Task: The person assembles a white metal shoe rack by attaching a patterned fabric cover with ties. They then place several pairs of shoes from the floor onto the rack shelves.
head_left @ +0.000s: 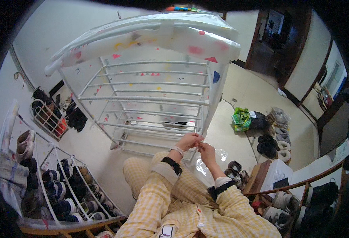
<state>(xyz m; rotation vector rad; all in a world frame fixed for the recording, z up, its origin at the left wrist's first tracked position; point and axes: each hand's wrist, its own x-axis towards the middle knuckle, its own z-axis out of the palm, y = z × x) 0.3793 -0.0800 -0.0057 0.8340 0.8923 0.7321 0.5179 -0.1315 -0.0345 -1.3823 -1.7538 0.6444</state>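
Left hand [191, 140] and right hand [207, 154] meet near frame centre, fingertips pressed together; anything pinched is too small to tell. Both are by the lower right post of the rack [142, 98]. This white, tiered rack occupies the upper centre. Crumpled clear plastic [203, 168] lies on the floor near the right hand; farther off, at right, is a green bag [242, 119]. The bars are slender round tubes; the cover [142, 41] above is wrinkled, translucent sheeting with coloured shapes.
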